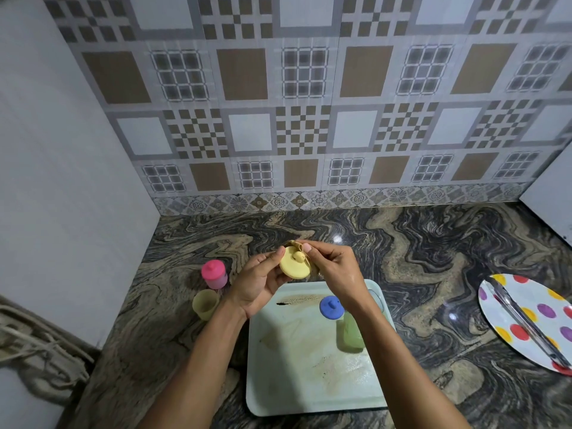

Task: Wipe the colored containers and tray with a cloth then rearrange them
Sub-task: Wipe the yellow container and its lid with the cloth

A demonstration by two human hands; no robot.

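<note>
My left hand (258, 281) holds a round yellow lid (294, 267) with a small knob, raised above the counter. My right hand (332, 267) pinches a yellowish cloth (298, 244) against the lid's knob and far edge. Below them lies a pale green tray (297, 376) with brown stains. On the tray stand a blue-lidded container (331, 307) and a green container (351, 332), partly hidden by my right forearm. Left of the tray, on the counter, stand a pink lidded container (214, 274) and an open yellow container (205, 304).
The marbled dark stone counter (433, 258) meets a patterned tile wall at the back and a plain wall on the left. A polka-dot oval plate (526, 320) with metal tongs (523, 323) on it lies at the right. A white panel (551, 193) stands far right.
</note>
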